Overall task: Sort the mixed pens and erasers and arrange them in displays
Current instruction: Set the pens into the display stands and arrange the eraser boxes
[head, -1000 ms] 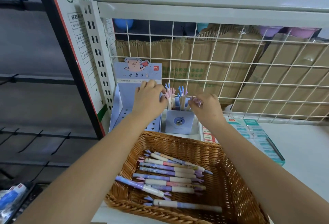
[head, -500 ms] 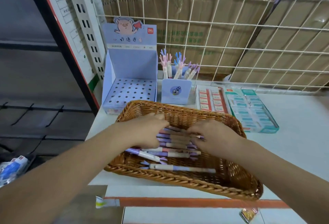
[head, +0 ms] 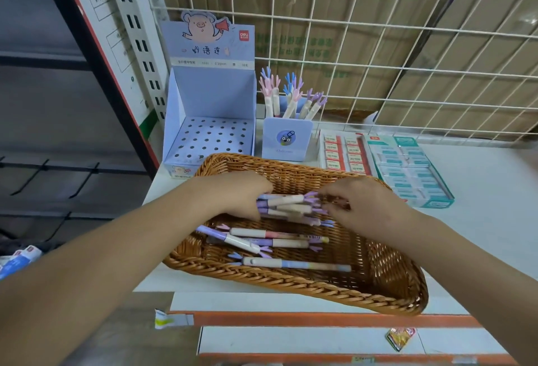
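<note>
The white shelf (head: 495, 220) carries 5 things. A wicker basket (head: 291, 281) sits at its front edge. Behind it, from the left, stand a perforated display box (head: 209, 138), a blue pen cup (head: 286, 141), a red eraser tray (head: 343, 153) and a teal eraser tray (head: 413, 170).

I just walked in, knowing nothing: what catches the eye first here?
The left hand and right hand gather a bundle of pens in the wicker basket at the centre. Behind it stand a holed display box and a pen cup, with eraser boxes to the right.
</note>
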